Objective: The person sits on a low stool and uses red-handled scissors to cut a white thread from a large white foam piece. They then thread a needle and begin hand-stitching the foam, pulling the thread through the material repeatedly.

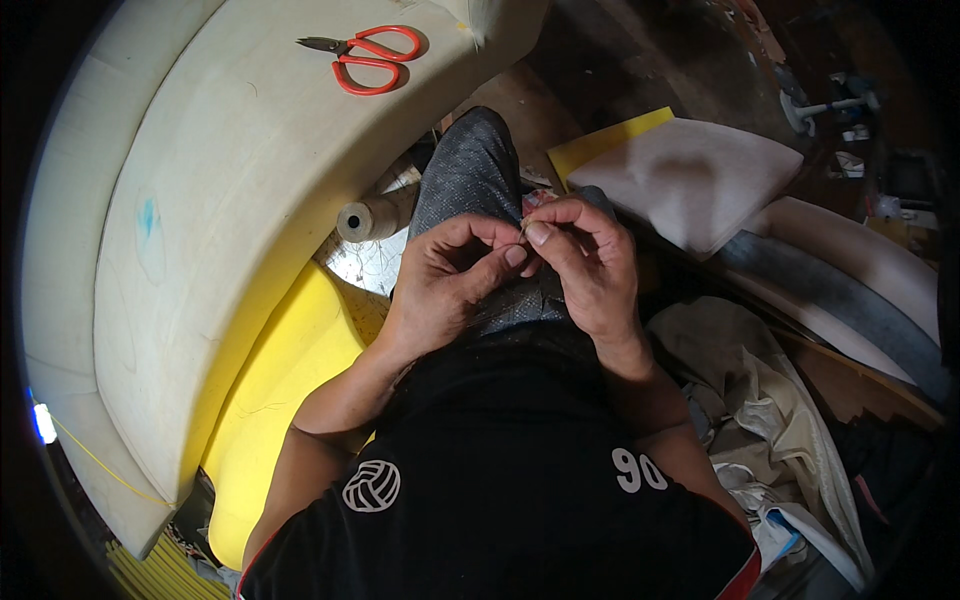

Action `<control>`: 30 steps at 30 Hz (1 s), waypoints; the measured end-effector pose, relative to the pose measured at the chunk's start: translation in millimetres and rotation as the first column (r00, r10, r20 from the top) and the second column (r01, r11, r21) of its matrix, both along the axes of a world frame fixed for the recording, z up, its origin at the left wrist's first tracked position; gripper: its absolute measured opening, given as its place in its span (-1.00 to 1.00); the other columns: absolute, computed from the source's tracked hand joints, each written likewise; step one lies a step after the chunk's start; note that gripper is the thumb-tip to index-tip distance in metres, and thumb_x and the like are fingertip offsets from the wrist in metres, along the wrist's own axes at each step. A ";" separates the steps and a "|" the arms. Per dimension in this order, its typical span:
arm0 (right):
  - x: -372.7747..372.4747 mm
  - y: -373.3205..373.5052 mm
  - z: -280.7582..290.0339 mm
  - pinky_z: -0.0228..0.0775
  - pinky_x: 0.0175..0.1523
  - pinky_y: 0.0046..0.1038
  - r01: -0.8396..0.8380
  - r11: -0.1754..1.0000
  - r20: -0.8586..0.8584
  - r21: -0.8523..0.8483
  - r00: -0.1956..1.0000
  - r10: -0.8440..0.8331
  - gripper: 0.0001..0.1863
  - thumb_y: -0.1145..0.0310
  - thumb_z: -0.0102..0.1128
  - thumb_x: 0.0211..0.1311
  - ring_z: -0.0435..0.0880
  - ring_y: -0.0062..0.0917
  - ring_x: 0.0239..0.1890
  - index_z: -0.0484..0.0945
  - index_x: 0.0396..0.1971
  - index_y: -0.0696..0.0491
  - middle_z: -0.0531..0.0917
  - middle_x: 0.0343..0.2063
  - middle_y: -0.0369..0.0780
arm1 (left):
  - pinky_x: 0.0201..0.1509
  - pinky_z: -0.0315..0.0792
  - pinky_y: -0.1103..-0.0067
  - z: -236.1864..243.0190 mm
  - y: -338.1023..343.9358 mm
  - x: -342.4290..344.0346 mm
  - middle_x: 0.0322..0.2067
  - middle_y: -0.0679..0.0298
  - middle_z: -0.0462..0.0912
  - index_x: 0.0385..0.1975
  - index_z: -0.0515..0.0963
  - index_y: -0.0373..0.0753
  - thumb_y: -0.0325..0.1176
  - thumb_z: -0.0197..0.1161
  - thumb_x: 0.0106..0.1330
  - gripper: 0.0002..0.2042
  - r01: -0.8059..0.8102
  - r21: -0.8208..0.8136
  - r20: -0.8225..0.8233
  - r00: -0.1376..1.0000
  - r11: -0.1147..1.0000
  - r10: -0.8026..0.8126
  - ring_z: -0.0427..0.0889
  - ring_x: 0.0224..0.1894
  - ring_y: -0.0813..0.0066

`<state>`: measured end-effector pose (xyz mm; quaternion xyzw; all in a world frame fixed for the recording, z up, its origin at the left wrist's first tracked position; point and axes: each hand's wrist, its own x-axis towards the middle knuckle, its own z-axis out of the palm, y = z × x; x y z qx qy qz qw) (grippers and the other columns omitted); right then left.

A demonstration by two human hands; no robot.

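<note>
Above my lap, my left hand and my right hand meet at the fingertips. Thumb and forefinger of each are pinched together. Something thin and thread-like shows between the fingertips, too small to name surely. Beyond and to the left, scissors with red handles lie on a large pale upholstered piece, their blades apart; neither hand touches them. A spool of brownish twine lies left of my knee, beside the left hand.
Bright yellow foam lies under the pale piece on my left. At right are a pale foam-like sheet, a curved grey strip and crumpled beige fabric. A white-headed tool lies at the far right.
</note>
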<state>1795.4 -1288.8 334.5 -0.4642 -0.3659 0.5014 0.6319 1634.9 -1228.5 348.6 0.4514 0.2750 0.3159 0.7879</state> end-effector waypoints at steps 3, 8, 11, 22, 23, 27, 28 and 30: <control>-0.6 0.7 -0.4 0.55 -0.33 -0.68 0.002 1.000 -0.051 0.016 0.999 -0.001 -0.89 0.46 0.18 0.32 0.61 -0.73 -0.33 0.55 -0.23 0.17 0.63 -0.33 -0.27 | -0.09 0.48 0.66 -1.5 -0.4 0.8 -0.31 0.26 0.64 -0.18 0.55 -0.39 -0.56 0.18 0.35 -0.89 -0.005 -0.012 0.024 1.000 1.000 0.006 0.60 -0.23 0.59; 1.2 0.5 -2.9 0.57 -0.33 -0.65 -0.005 0.999 -0.048 0.035 0.999 0.007 -0.87 0.45 0.18 0.32 0.63 -0.70 -0.34 0.55 -0.22 0.18 0.64 -0.33 -0.24 | -0.09 0.48 0.67 -0.6 0.2 -0.5 -0.30 0.26 0.65 -0.16 0.56 -0.40 -0.55 0.18 0.36 -0.87 0.000 -0.018 -0.014 1.000 1.000 0.000 0.60 -0.23 0.60; 2.0 1.0 -4.2 0.59 -0.33 -0.64 -0.009 0.999 -0.036 0.048 0.999 0.010 -0.87 0.45 0.18 0.32 0.64 -0.69 -0.34 0.55 -0.22 0.19 0.64 -0.33 -0.23 | -0.09 0.49 0.67 -1.1 0.1 -1.0 -0.29 0.26 0.66 -0.14 0.56 -0.40 -0.55 0.18 0.36 -0.87 0.001 -0.016 -0.028 1.000 1.000 -0.001 0.61 -0.22 0.61; 0.1 1.4 -2.9 0.58 -0.34 -0.63 0.014 1.000 -0.045 0.027 0.999 -0.013 -0.87 0.46 0.18 0.32 0.62 -0.70 -0.36 0.55 -0.23 0.20 0.64 -0.34 -0.24 | -0.07 0.49 0.66 -3.2 -0.4 -0.5 -0.28 0.26 0.66 -0.14 0.56 -0.39 -0.57 0.16 0.37 -0.87 -0.001 -0.045 0.023 1.000 0.999 0.002 0.61 -0.21 0.60; -0.1 1.3 -2.3 0.58 -0.33 -0.63 0.016 1.000 -0.044 0.024 0.999 -0.015 -0.87 0.46 0.18 0.32 0.62 -0.71 -0.36 0.55 -0.23 0.20 0.64 -0.34 -0.24 | -0.07 0.49 0.66 -3.5 -0.7 -0.4 -0.27 0.26 0.66 -0.13 0.56 -0.39 -0.57 0.16 0.37 -0.86 -0.009 -0.039 0.017 1.000 0.999 0.009 0.61 -0.21 0.60; -0.1 1.4 -3.2 0.58 -0.33 -0.63 0.008 1.000 -0.043 0.024 0.999 -0.007 -0.88 0.46 0.18 0.32 0.62 -0.70 -0.37 0.55 -0.23 0.20 0.64 -0.35 -0.24 | -0.06 0.49 0.67 -5.7 -1.6 -2.1 -0.27 0.26 0.66 -0.12 0.56 -0.39 -0.55 0.15 0.38 -0.86 -0.017 -0.027 -0.011 1.000 0.999 0.017 0.60 -0.20 0.61; -0.3 1.5 -3.3 0.58 -0.33 -0.63 0.009 1.000 -0.048 0.026 0.999 -0.007 -0.87 0.46 0.18 0.32 0.62 -0.70 -0.37 0.55 -0.23 0.20 0.64 -0.35 -0.24 | -0.06 0.48 0.67 -6.6 -1.3 -2.9 -0.26 0.26 0.66 -0.12 0.56 -0.39 -0.55 0.15 0.38 -0.86 -0.013 -0.026 -0.018 1.000 1.000 0.013 0.60 -0.19 0.62; -1.0 1.5 -3.3 0.58 -0.33 -0.63 0.011 0.999 -0.058 0.031 0.998 -0.009 -0.87 0.46 0.18 0.32 0.62 -0.70 -0.37 0.54 -0.23 0.20 0.64 -0.35 -0.24 | -0.05 0.48 0.67 -7.3 -0.1 -3.9 -0.26 0.26 0.66 -0.11 0.56 -0.39 -0.54 0.15 0.39 -0.85 0.005 -0.050 0.002 1.000 0.999 -0.005 0.60 -0.19 0.62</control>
